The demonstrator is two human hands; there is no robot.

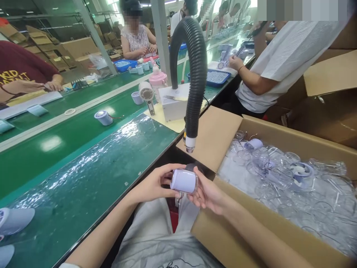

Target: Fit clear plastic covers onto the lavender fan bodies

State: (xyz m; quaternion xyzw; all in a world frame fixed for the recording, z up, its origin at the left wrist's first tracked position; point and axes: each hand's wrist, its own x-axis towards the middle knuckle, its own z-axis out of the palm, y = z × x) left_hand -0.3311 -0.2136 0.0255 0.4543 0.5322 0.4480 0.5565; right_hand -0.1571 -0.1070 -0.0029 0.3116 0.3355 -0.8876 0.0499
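A lavender cylindrical fan housing (184, 181) with a clear sleeve around its right end lies sideways between my two hands, above my lap. My left hand (156, 183) grips its left end, thumb below and fingers above. Around the right end close the fingers of my right hand (205, 191). A short bit of wire shows under the housing. Just above hangs the nozzle (190, 144) of a black corrugated hose (196, 74), apart from my hands.
At right, an open cardboard box (240, 208) holds many clear plastic sleeves (315, 201). Left is a green workbench (111, 175) with a conveyor belt (55, 139) carrying a lavender housing (103, 118). A white box (174, 104) supports the hose. Several co-workers sit around the line.
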